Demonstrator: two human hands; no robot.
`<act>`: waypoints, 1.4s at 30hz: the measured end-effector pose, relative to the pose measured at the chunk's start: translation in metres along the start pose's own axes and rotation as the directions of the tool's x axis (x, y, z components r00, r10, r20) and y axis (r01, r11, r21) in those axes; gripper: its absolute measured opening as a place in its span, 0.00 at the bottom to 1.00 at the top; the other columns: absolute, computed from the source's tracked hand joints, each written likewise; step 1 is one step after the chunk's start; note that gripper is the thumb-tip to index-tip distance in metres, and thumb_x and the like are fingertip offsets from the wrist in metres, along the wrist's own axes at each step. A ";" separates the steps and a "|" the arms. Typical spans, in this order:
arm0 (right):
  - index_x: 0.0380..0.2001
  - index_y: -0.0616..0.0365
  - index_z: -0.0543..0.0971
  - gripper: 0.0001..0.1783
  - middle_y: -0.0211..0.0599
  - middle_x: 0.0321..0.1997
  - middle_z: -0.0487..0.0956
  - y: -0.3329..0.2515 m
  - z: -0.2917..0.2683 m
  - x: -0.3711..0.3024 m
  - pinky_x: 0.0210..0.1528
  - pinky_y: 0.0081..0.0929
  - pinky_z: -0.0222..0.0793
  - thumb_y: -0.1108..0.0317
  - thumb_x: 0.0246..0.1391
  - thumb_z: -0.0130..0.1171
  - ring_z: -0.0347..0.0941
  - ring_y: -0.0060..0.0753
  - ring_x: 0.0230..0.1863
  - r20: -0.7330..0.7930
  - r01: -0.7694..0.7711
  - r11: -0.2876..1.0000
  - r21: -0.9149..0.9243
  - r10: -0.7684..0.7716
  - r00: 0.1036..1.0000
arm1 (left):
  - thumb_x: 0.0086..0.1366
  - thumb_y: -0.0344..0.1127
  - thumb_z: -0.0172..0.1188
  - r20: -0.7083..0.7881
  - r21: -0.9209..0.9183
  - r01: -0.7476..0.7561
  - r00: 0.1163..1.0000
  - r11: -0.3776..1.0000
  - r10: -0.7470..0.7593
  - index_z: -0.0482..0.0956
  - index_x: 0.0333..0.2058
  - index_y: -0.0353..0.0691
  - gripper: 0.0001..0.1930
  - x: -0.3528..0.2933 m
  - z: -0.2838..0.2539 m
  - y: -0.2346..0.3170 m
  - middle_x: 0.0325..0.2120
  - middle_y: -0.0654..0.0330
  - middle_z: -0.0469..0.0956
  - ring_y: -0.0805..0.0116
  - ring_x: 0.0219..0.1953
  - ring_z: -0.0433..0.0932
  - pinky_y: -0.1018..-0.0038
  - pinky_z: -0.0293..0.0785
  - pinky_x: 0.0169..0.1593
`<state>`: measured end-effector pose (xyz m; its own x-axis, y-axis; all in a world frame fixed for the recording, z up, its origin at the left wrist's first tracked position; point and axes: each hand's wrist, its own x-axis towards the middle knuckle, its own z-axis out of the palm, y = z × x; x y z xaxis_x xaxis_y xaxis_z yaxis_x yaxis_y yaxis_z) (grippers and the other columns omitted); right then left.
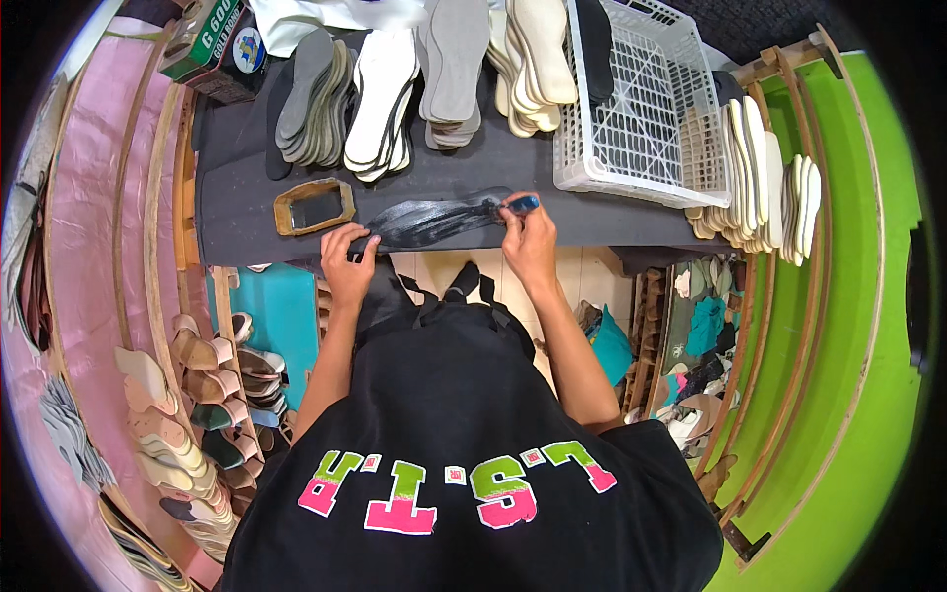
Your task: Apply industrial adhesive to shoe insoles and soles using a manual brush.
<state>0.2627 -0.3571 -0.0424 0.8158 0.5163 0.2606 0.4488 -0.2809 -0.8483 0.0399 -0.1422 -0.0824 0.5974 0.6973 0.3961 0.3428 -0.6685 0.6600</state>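
Observation:
A black, sole-shaped piece (pixel 424 223) lies lengthwise along the front of the dark work table, its surface glossy and wet-looking. My left hand (pixel 345 261) holds its left end at the table edge, thumb and fingers around the tip. In my right hand (pixel 531 242) is a brush (pixel 523 204) with a blue handle, pinched between thumb and fingers. Its dark head touches the right end of the piece. Just beyond my left hand stands a tan, cut-open container (pixel 314 207) with something dark inside.
Stacks of grey insoles (pixel 314 104), white insoles (pixel 383 99) and cream insoles (pixel 538 64) line the back. A white plastic crate (pixel 641 109) stands at the right, with more pale insoles (pixel 755 178) beside it. A green box (pixel 219 49) sits back left. Shoe racks (pixel 222 380) flank me.

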 end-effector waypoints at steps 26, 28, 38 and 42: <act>0.40 0.63 0.77 0.06 0.52 0.38 0.81 -0.030 0.047 -0.033 0.48 0.47 0.75 0.79 0.60 0.62 0.79 0.63 0.43 -0.033 -0.015 1.000 -0.006 0.014 0.999 | 0.62 0.32 0.75 0.160 -0.053 0.004 0.987 0.999 0.004 0.90 0.50 0.39 0.17 0.005 -0.007 -0.002 0.40 0.56 0.78 0.55 0.45 0.74 0.62 0.72 0.53; 0.41 0.63 0.78 0.06 0.51 0.37 0.83 -0.045 0.052 -0.031 0.46 0.46 0.77 0.79 0.61 0.62 0.81 0.60 0.41 -0.023 0.043 0.999 -0.011 -0.043 0.999 | 0.62 0.31 0.75 0.173 -0.066 0.006 0.985 0.998 0.006 0.90 0.50 0.39 0.17 0.006 -0.009 -0.003 0.40 0.56 0.77 0.55 0.45 0.74 0.61 0.72 0.53; 0.44 0.66 0.78 0.07 0.53 0.37 0.85 0.001 0.004 0.020 0.42 0.44 0.77 0.78 0.64 0.62 0.84 0.56 0.37 -0.289 -0.098 0.987 -0.126 0.058 0.956 | 0.61 0.32 0.76 0.187 -0.122 -0.094 0.975 0.988 0.116 0.90 0.49 0.36 0.17 0.010 -0.014 -0.015 0.40 0.57 0.79 0.56 0.42 0.75 0.62 0.74 0.50; 0.43 0.64 0.77 0.06 0.55 0.37 0.84 -0.018 0.024 0.009 0.43 0.47 0.76 0.78 0.64 0.62 0.82 0.63 0.39 -0.210 -0.048 0.962 -0.269 -0.011 0.978 | 0.61 0.31 0.76 0.187 -0.175 -0.102 0.973 0.979 0.135 0.90 0.48 0.36 0.16 0.010 -0.016 -0.020 0.40 0.57 0.80 0.56 0.41 0.76 0.62 0.75 0.49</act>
<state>0.2529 -0.3278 -0.0363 0.8694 0.3377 0.3606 0.4912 -0.5127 -0.7042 0.0274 -0.1173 -0.0809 0.7631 0.5399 0.3551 0.1478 -0.6807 0.7175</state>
